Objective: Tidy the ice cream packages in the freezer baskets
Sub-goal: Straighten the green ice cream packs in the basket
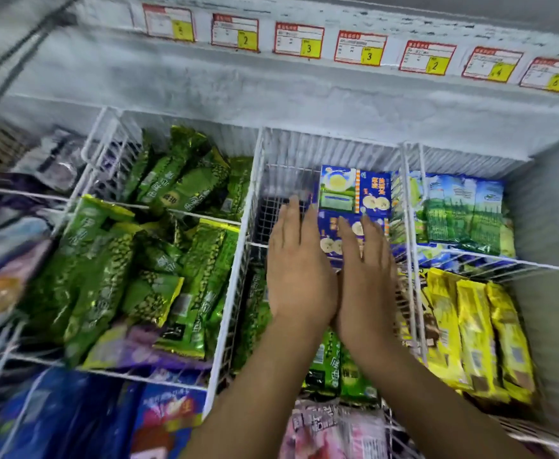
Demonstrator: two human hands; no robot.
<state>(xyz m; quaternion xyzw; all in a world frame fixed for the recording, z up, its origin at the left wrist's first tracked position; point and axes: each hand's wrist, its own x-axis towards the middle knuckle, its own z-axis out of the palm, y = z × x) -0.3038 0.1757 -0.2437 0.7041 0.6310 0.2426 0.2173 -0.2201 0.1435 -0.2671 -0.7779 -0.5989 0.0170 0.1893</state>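
Blue ice cream boxes printed with yellow rounds lie in the right half of the middle far white wire basket. Its left half shows bare wire floor. My left hand stretches flat over the basket's front rim, fingers straight, its fingertips level with the boxes' left edge. My right hand lies beside it, fingers straight and resting on the nearer blue box. Both wrists touch. Green packages show under my forearms.
Green pea-print bars fill the two baskets to the left. Green-and-blue packs sit far right, yellow bars near right, pink packs at the bottom. Price tags line the frosted back wall.
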